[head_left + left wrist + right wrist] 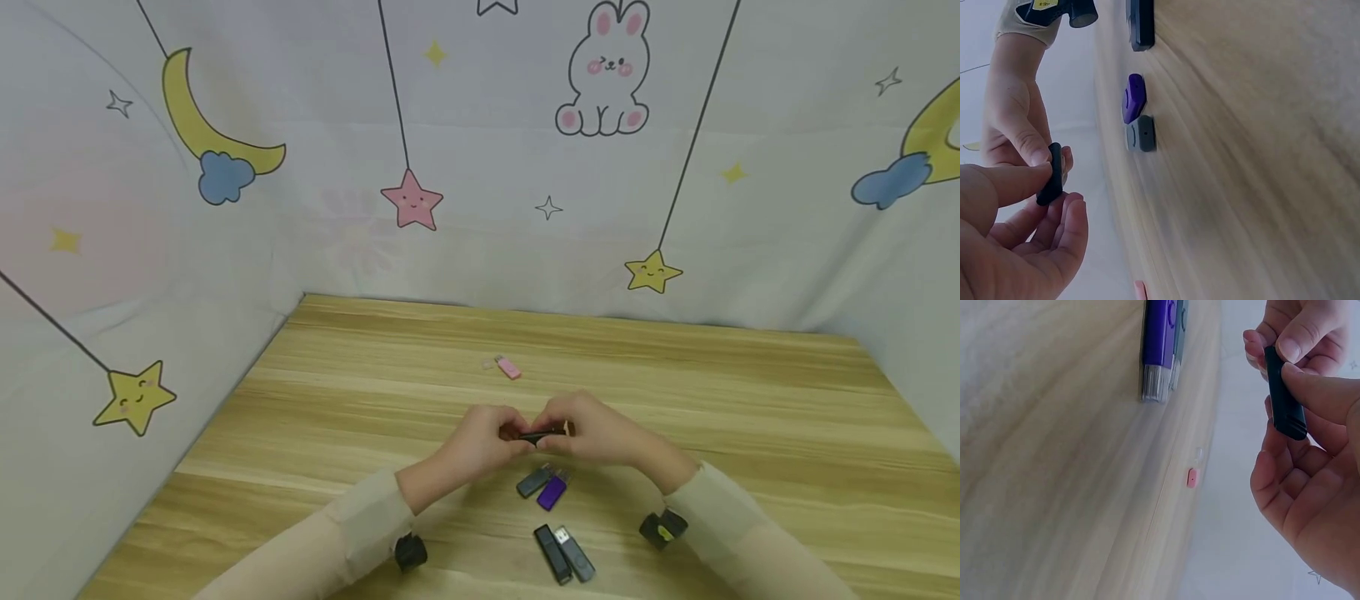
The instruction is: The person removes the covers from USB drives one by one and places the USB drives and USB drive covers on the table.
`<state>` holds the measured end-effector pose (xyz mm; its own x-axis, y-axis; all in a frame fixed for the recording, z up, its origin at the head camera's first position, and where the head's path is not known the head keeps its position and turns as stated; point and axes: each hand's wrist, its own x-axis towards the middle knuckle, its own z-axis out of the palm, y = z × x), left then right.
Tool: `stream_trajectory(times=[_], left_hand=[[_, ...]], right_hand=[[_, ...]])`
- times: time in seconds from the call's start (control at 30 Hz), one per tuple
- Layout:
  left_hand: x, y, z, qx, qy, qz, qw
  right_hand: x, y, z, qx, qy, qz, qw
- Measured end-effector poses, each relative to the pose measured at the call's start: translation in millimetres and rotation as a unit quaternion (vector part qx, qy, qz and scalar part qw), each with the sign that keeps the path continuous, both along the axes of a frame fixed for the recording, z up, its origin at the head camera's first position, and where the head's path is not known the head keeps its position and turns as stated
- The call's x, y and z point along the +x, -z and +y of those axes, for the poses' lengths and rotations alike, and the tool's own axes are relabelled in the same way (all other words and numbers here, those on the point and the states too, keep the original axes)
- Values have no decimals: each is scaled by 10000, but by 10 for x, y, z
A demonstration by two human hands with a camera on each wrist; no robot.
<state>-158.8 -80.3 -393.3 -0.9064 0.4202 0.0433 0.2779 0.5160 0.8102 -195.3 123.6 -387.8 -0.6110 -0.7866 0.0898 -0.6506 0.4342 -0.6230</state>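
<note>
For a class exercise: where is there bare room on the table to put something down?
The table is bare from the left hand out to the left cloth, and from the right hand to the right cloth. It is crowded between the sleeves, where a purple stick, two grey sticks and a black stick lie.

Head view from above, forward and down; wrist views close, sideways, dark stick (1285,403) in common.
</note>
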Motion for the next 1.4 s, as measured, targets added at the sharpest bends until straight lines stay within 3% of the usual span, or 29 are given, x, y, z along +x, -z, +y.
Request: stream_trajectory(times=[0.57,0.87,1.4], left_hand=[[164,9,21,75,354,315,9988],[198,0,10,87,519,477,9975],[211,-24,7,315,847,331,9954]], right_hand=[[232,9,46,-436,-46,-134,9989],[278,76,66,-747,-246,148,9968],[322,136,87,-1188,-455,436,9909]])
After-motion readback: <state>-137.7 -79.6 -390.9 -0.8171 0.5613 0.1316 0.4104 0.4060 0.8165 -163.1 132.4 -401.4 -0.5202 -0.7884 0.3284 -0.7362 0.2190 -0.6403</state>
